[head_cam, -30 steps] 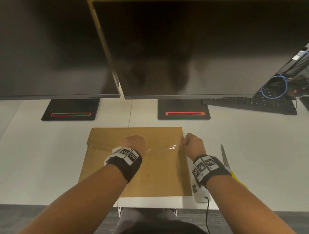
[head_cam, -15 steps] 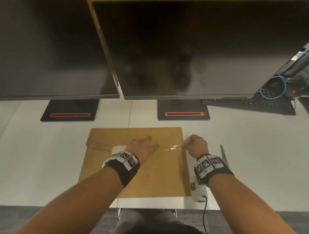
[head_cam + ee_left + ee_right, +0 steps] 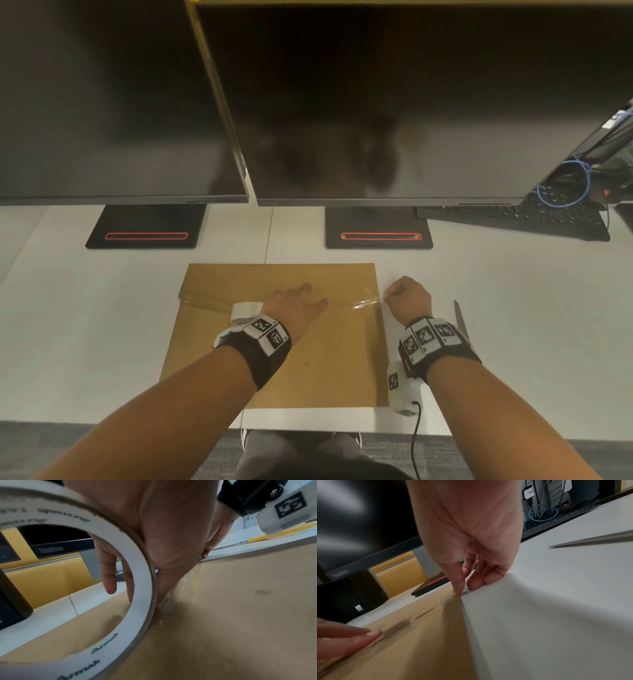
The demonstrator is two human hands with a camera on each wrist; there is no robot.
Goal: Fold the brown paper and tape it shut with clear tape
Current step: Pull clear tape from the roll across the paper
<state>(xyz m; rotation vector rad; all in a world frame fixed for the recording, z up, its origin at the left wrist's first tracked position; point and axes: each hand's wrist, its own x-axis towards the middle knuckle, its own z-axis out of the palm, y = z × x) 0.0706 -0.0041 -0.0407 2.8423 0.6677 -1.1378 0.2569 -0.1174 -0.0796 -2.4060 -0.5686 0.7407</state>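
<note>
The folded brown paper [image 3: 274, 370] lies flat on the white desk [image 3: 102, 325], its flap edge running left to right. A strip of clear tape [image 3: 363, 303] lies along that edge. My left hand [image 3: 298, 303] presses the strip with straight fingers [image 3: 351, 638]. The white tape roll [image 3: 245, 311] stands on the paper by my left wrist and fills the left wrist view [image 3: 137, 574]; how it is held is hidden. At the paper's right edge my right hand [image 3: 400, 294] pinches the tape's end between thumb and forefinger [image 3: 458, 588].
Scissors [image 3: 459, 318] with a yellow handle [image 3: 283, 532] lie on the desk just right of my right wrist. Two monitors on black stands [image 3: 378, 234] rise behind the paper. A keyboard [image 3: 534, 219] and a blue cable [image 3: 565, 185] sit at the back right.
My left hand has opened from a fist and slid its flat fingers right along the tape. My right hand has kept its pinch and sunk to the paper's right edge.
</note>
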